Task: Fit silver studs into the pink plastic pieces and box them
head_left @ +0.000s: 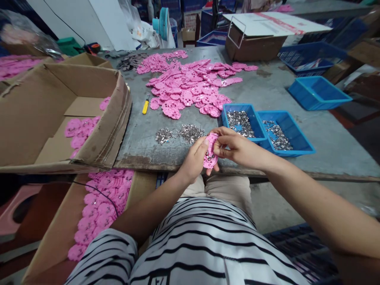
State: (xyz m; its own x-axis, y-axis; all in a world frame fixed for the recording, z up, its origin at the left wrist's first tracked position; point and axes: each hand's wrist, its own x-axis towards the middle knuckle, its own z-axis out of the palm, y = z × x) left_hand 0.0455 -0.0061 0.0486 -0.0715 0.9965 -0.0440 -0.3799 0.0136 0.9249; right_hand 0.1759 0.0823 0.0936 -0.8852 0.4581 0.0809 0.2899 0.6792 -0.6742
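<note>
A pink plastic piece (210,152) with small shiny metal parts near its lower end is held over the table's front edge. My left hand (194,158) is closed around its left side, thumb on top. At its upper right, the fingers of my right hand (230,145) are pinched against it; whether a small part sits between them is hidden. Just beyond lie two small heaps of metal parts (191,133). To the right, two blue trays (259,138) hold more small metal parts. A large pile of similar pink pieces (190,85) spreads across the table behind.
A cardboard box (118,114) with some pink pieces stands at left; another box (53,233) below is filled with them. A yellow-handled screwdriver (145,106) lies near the pile. A third blue tray (319,93) sits at the right edge, and a brown carton (252,46) at the back.
</note>
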